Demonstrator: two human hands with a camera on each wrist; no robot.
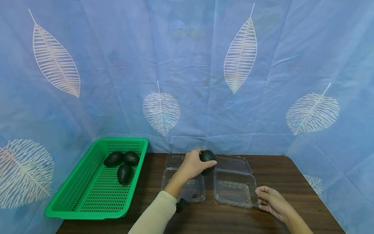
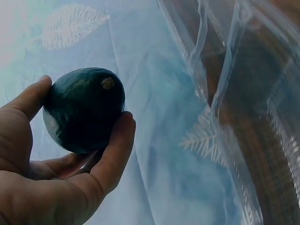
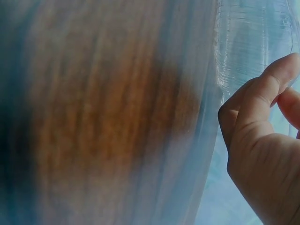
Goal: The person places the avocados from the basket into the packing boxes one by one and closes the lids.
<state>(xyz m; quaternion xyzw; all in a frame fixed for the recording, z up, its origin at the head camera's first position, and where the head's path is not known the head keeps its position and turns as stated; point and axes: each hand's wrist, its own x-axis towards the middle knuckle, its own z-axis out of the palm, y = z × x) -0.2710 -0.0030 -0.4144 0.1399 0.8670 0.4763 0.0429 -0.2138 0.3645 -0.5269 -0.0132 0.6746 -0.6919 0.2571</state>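
my left hand [image 1: 195, 165] cupped the firm, smooth, fairly heavy avocado [image 2: 84, 108] round its belly, while my right hand [image 1: 271, 201] pinched the flimsy clamshell [image 1: 235, 188] rim at its 4 o'clock corner.

- Left hand [image 1: 195, 165]: bare, no ring, no watch, no glove.
- Left forearm: long cream sleeve [image 1: 153, 215], plain knit, ending at the wrist.
- Right hand [image 1: 272, 202]: bare, unadorned.
- Right forearm: uncovered as far as the head view shows.
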